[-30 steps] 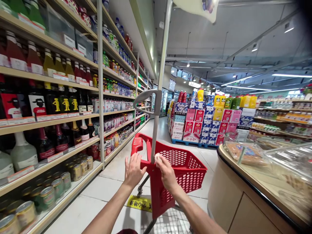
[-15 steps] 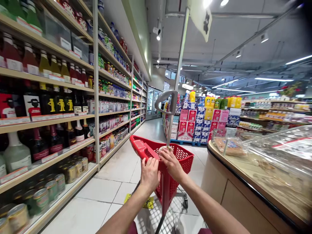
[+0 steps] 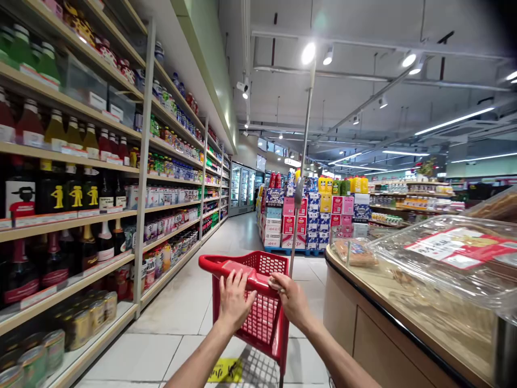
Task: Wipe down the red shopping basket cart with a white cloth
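Note:
A red plastic shopping cart with a perforated basket stands in front of me, its handle turned toward me. My left hand rests on the handle, fingers laid over the top and thumb apart. At the handle's right end my right hand is closed, with a small whitish bit showing at its fingertips that I cannot make out. A tall metal pole rises from the cart just past my right hand.
Shelves of bottles and cans line the left side. Close on the right is a curved counter with clear plastic food boxes. Stacked drink cartons stand ahead, and a yellow floor sticker lies below the cart.
The cart has swung round so its handle lies more crosswise, and the pole now shows edge-on. Both hands have stayed on the handle; my right hand has moved to its right end.

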